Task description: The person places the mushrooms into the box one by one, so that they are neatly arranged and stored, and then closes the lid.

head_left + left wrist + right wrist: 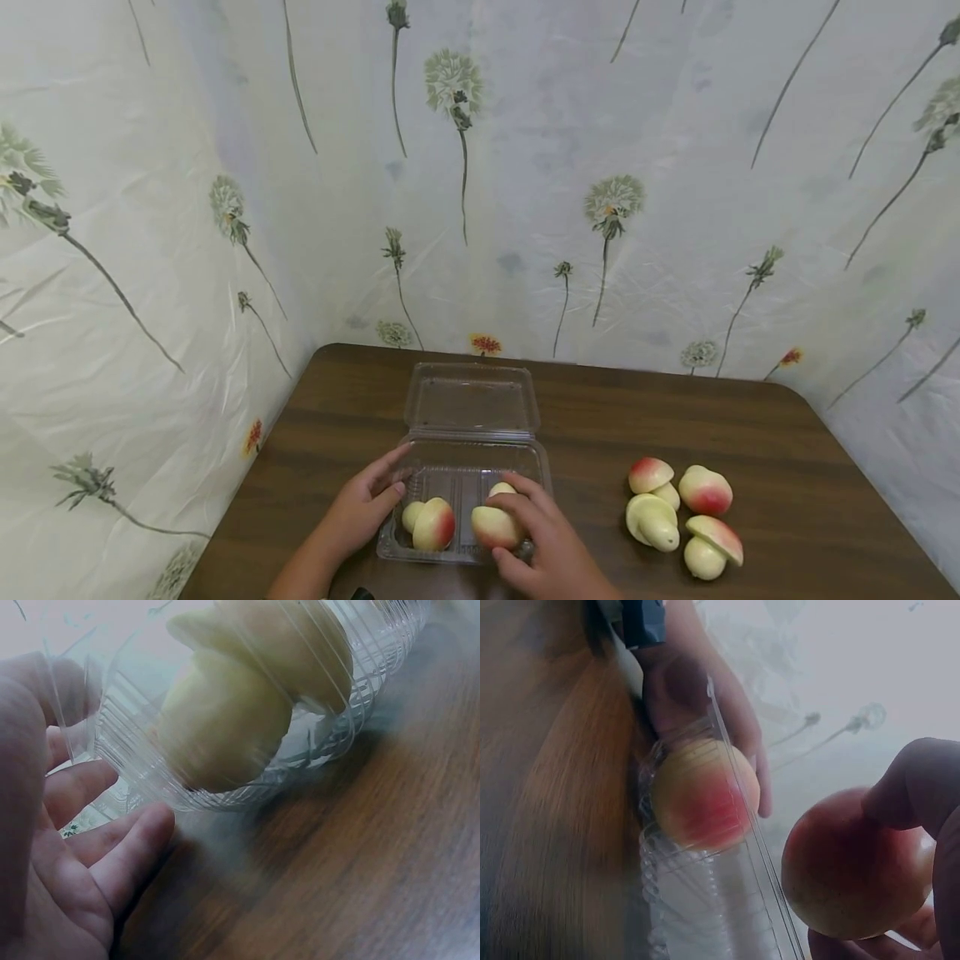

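The right hand [543, 542] grips a peach [493, 525] and holds it in the right half of the clear box [468, 467], whose lid lies open on the table [750, 433]. The left hand [367, 504] rests flat-fingered against the box's left wall, just beside another peach [432, 523] inside. Four more peaches [678, 512] lie to the right, well apart.

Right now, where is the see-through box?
In the head view the clear box sits open on the table, between the left hand and right hand, left of four loose peaches.
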{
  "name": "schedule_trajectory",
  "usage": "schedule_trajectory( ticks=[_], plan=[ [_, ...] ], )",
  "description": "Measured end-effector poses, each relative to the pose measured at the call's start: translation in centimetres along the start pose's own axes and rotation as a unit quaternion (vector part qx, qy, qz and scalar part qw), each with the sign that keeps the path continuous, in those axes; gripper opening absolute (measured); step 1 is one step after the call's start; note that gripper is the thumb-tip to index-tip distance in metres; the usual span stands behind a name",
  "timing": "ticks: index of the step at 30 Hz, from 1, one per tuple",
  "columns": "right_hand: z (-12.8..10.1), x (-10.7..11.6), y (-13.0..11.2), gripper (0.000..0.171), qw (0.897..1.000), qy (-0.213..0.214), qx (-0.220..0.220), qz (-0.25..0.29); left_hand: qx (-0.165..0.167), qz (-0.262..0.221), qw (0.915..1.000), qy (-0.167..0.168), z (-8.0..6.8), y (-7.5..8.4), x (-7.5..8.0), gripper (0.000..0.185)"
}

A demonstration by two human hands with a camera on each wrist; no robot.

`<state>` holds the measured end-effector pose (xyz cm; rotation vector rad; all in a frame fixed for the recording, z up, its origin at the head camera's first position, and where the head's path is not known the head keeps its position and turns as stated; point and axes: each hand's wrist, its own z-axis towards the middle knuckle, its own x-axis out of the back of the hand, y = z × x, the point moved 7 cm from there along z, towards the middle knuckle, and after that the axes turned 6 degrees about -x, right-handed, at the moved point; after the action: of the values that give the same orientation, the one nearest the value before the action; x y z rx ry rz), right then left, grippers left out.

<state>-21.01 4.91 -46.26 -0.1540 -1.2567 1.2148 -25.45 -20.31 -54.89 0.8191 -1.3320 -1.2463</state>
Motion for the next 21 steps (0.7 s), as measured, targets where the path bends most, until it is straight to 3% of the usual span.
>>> schedule_trajectory(
  ticks=[6, 17, 21],
  plan=[
    [0.3, -0.5, 0.0, 0.055, 0.999, -0.004, -0.008, 0.041, -0.004, -0.005, 1.0, -0.001, 0.0, 0.1, 0.0, 0.051],
    [1.2, -1.7, 0.6, 0.051, 0.991, -0.039, -0.099, 0.083, -0.001, -0.001, 1.0, 0.004, 0.0, 0.2, 0.1, 0.051],
    [1.5, -1.9, 1.0, 0.051, 0.992, -0.039, -0.108, 0.044, 0.0, -0.003, 1.0, 0.003, 0.0, 0.3, 0.0, 0.051]
  ],
)
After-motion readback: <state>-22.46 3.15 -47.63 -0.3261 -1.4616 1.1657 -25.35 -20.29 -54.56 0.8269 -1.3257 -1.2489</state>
